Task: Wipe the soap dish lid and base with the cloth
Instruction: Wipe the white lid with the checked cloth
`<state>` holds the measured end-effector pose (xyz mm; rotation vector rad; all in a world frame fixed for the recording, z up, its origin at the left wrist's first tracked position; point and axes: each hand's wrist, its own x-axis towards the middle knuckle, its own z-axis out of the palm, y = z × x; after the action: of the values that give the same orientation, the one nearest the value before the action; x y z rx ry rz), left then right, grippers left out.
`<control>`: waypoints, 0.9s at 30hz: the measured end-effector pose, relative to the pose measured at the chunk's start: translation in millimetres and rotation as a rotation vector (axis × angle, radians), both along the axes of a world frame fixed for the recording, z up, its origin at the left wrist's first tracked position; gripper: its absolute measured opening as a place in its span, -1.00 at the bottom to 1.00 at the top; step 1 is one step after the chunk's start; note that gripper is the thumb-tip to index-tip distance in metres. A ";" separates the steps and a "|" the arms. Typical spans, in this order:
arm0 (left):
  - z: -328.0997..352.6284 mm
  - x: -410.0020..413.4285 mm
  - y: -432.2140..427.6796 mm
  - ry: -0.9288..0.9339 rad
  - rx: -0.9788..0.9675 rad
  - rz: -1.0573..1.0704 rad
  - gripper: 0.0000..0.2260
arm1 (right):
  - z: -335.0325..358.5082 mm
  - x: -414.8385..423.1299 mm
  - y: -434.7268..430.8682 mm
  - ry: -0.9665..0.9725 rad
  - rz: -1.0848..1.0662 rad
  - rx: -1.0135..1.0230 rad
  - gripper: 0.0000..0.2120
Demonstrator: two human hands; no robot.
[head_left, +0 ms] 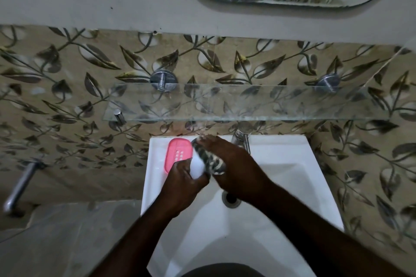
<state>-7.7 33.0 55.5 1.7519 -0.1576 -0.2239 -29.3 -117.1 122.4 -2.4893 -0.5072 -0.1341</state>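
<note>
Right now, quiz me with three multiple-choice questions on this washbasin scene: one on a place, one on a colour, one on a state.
1. Where does the pink plastic soap dish base sit?
A. on the white ceramic basin's back left rim
B. on the clear glass shelf
C. in the drain

2. What colour is the smooth oval lid in the left hand?
A. pink
B. white
C. green

3. What is the right hand doing?
A. hanging free
B. turning the tap
C. pressing the patterned dark-and-cream cloth on the lid

Answers: 1 A, it rests beside the basin's back edge; 2 B, it shows white; 3 C, the cloth lies under its fingers.
</note>
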 end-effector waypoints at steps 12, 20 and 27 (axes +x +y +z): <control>17.5 -2.3 0.1 -0.092 0.018 -0.054 -0.91 | -3.1 -9.9 13.3 -0.099 -0.146 -0.006 -0.45; 17.6 -5.3 3.6 -0.077 -0.033 -0.011 -0.82 | 3.4 -0.4 1.4 -0.084 -0.167 0.062 -0.46; 18.1 0.2 3.9 -0.038 -0.114 -0.016 -0.79 | 8.4 -13.2 21.0 -0.182 0.075 -0.101 -0.44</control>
<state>-7.5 36.9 73.7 1.6424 -0.2085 -0.1901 -42.6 -96.1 130.8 -2.5654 -0.6978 -0.3146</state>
